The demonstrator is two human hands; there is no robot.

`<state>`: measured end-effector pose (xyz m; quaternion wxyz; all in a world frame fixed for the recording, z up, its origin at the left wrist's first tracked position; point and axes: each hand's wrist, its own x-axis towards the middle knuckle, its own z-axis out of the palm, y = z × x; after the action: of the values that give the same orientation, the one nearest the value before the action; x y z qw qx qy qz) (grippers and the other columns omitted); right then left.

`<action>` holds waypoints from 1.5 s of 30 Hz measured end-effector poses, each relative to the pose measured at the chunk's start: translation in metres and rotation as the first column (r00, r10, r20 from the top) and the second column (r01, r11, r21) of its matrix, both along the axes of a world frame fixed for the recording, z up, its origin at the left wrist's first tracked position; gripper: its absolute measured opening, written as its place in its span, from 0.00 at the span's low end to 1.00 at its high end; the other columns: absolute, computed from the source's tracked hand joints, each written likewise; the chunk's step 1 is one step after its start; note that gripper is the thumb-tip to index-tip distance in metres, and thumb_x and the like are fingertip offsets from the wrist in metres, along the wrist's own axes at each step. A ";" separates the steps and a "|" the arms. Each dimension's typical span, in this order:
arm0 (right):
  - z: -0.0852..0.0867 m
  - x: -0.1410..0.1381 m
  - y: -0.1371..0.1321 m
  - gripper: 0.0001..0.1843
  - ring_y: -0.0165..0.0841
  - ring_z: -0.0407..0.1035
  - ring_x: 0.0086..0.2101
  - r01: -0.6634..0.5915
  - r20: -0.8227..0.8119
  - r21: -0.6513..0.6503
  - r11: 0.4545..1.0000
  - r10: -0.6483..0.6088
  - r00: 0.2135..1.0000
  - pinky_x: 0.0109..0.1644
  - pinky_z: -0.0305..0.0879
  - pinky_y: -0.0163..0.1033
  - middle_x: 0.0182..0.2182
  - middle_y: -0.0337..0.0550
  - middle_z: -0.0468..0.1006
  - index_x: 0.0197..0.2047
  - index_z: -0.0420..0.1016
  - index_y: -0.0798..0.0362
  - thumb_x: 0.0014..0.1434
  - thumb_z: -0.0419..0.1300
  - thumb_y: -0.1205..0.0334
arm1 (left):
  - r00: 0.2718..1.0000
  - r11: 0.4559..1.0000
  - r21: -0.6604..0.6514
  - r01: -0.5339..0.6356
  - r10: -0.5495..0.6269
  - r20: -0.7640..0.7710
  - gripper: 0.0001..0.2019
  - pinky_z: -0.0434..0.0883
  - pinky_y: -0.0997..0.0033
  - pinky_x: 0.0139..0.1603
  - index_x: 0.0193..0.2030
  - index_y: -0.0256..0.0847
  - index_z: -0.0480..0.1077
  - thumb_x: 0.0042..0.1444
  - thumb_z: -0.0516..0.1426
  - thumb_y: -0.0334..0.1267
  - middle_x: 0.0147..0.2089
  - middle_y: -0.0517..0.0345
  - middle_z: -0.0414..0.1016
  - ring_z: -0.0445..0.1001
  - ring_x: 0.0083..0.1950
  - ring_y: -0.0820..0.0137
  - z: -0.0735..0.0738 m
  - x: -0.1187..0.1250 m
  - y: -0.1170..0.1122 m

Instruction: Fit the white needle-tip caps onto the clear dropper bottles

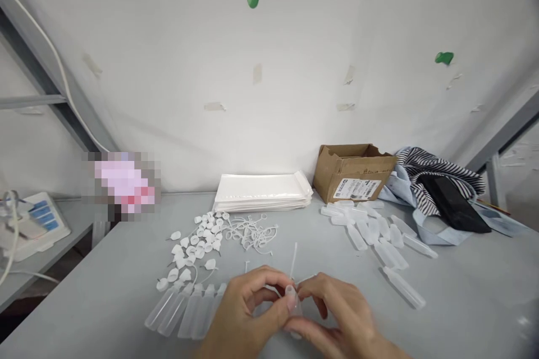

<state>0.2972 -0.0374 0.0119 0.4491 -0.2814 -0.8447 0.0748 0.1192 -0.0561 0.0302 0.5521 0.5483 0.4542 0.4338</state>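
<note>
In my left hand (248,311), closed thumb to fingers, is a translucent plastic squeeze bottle (290,290) with its neck facing up. My right hand (347,311) is closed around the other side of the neck, its fingers pinching a thin white strap (307,278). A second straight strap end (293,258) sticks up behind the neck. Part of the bottle's body is hidden by my fingers. Left of my left hand, several bottles (191,314) lie side by side; the ones at the far left carry white caps on their necks.
Small white caps (204,238) with dark tips lie scattered at left, beside a tangle of looped straps (252,233). Loose bottles (366,230) are spread at right. Behind stand a stack of white padded envelopes (261,190), a cardboard box (353,176) and a striped cloth (455,168) with a black pouch (455,205).
</note>
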 end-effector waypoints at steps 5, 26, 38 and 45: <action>0.016 0.006 -0.002 0.18 0.27 0.69 0.25 -0.141 -0.089 -0.591 0.794 0.109 0.990 0.30 0.67 0.32 0.29 0.36 0.75 0.43 0.65 0.49 0.54 0.67 0.53 | 0.991 0.996 -0.079 -0.039 0.049 0.123 0.09 0.68 0.76 0.41 0.35 0.42 0.77 0.53 0.62 0.45 0.35 0.60 0.76 0.72 0.38 0.70 0.008 -0.008 0.003; 0.001 0.004 0.002 0.28 0.30 0.72 0.24 -0.096 0.085 0.104 0.990 0.087 0.993 0.29 0.72 0.35 0.29 0.43 0.79 0.67 0.48 0.56 0.68 0.51 0.62 | 0.992 0.994 0.029 0.103 -0.101 -0.079 0.17 0.67 0.71 0.44 0.38 0.47 0.78 0.63 0.51 0.50 0.33 0.61 0.73 0.69 0.38 0.68 0.008 -0.008 0.005; -0.001 0.002 0.001 0.18 0.29 0.72 0.20 -0.027 0.109 0.106 0.994 0.016 0.994 0.28 0.72 0.33 0.25 0.41 0.78 0.56 0.59 0.59 0.68 0.50 0.56 | 0.996 0.996 -0.052 -0.077 0.079 0.043 0.12 0.70 0.72 0.45 0.43 0.49 0.77 0.56 0.59 0.50 0.44 0.58 0.76 0.72 0.49 0.63 0.004 -0.004 0.000; -0.001 0.004 -0.005 0.16 0.29 0.73 0.23 -0.068 0.101 -0.156 0.985 0.084 0.991 0.27 0.72 0.31 0.28 0.38 0.79 0.52 0.56 0.50 0.63 0.55 0.59 | 0.983 0.987 -0.012 0.161 -0.160 0.093 0.12 0.69 0.66 0.44 0.43 0.45 0.78 0.59 0.57 0.46 0.40 0.56 0.75 0.73 0.42 0.64 0.003 -0.005 0.003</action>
<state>0.3009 -0.0424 0.0112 0.3774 -0.2861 -0.8695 0.1408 0.1143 -0.0536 0.0331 0.6109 0.5572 0.3868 0.4084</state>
